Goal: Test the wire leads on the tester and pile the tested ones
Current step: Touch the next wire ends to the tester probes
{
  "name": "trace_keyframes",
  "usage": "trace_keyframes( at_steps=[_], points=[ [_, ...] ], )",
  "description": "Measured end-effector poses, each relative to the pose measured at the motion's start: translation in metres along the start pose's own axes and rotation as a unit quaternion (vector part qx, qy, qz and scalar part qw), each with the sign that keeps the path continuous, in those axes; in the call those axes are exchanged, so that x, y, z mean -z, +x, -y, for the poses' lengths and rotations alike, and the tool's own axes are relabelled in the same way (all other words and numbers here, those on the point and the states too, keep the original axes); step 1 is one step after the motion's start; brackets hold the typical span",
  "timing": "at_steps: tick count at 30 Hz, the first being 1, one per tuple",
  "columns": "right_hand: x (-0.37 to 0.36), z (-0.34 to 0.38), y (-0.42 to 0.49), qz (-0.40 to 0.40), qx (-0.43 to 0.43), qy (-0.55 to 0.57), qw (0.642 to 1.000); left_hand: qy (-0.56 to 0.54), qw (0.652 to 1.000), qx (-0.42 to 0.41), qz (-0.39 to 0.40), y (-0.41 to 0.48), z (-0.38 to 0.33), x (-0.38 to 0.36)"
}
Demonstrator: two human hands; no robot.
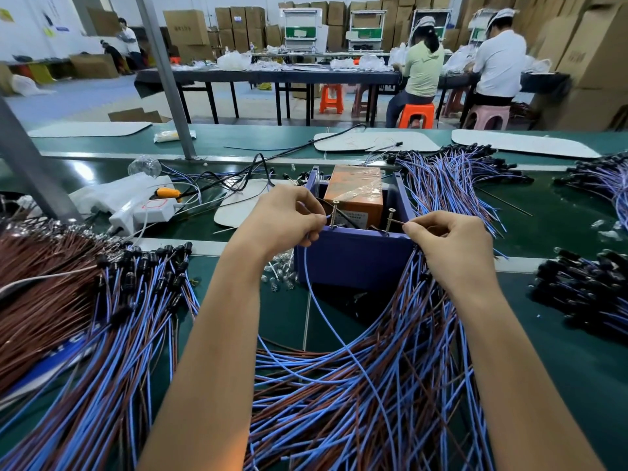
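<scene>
A: Where is the wire lead (pixel 316 300)?

B: At the tester (pixel 353 256), mid-bench. The left hand (pixel 285 215) pinches its blue end between thumb and forefinger, the other fingers curled in, and holds the tip against the left screw (pixel 334 214). The right hand (pixel 448 239) pinches a thin end the same way and touches it to the right screw (pixel 390 220). Both forearms reach in from the near edge, wrists raised.

A: Does the right hand hold anything more?

B: A sheaf of wires runs up beneath its palm; I cannot tell whether it grips them.

A: And the lead's shape?

B: Smooth round blue insulation, hanging from the left hand in a slack loop down into the near heap (pixel 356 402).

A: The tester?

B: One open purple box with flat matte walls, one glossy orange block (pixel 356 192) inside, two upright threaded metal screws on its near wall.

A: The other wires?

B: Five heaps. The near heap, blue and brown strands tangled, lies at the near edge between the arms. The left heap (pixel 129 317), blue and brown with black caps, fans toward the left edge. The brown heap (pixel 40 283) sits beyond it at that edge. The far heap (pixel 452 185) spreads behind the tester's right side. The black-capped heap (pixel 584 290) lies at the right edge.

A: Anything else?

B: Small clear bulbs (pixel 282 270) just beside the tester's left wall, and one white power strip (pixel 142 212) toward the far left, all on the dark green bench (pixel 560 351).
</scene>
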State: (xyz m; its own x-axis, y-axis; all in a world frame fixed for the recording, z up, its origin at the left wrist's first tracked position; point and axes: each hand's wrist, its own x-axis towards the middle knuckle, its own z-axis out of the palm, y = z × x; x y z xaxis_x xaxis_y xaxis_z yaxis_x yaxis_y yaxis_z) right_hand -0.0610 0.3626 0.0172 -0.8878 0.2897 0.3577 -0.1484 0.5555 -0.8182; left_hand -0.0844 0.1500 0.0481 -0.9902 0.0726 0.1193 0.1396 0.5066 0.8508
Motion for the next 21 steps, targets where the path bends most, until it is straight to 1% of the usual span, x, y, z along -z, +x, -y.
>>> trace_keyframes(
  at_steps=[7, 13, 18, 21],
  points=[
    [0.0003, -0.0006, 0.0022, -0.004, -0.007, -0.002, 1.000, -0.025, 1.000, -0.015, -0.004, -0.0027, -0.0059, 0.0042],
    [0.0014, 0.0044, 0.0012, 0.000, -0.012, -0.014, 1.000, 0.011, 1.000, -0.005, -0.005, -0.0012, -0.0031, -0.0008],
    [0.0016, 0.0050, 0.0014, 0.007, -0.012, -0.020, 1.000, 0.009, 1.000, -0.016, -0.002, -0.0020, -0.0023, -0.0004],
    [0.0038, 0.0069, 0.0009, 0.017, -0.016, -0.009, 1.000, 0.001, 0.999, -0.033, -0.029, -0.0033, -0.0059, 0.0028]
  ],
)
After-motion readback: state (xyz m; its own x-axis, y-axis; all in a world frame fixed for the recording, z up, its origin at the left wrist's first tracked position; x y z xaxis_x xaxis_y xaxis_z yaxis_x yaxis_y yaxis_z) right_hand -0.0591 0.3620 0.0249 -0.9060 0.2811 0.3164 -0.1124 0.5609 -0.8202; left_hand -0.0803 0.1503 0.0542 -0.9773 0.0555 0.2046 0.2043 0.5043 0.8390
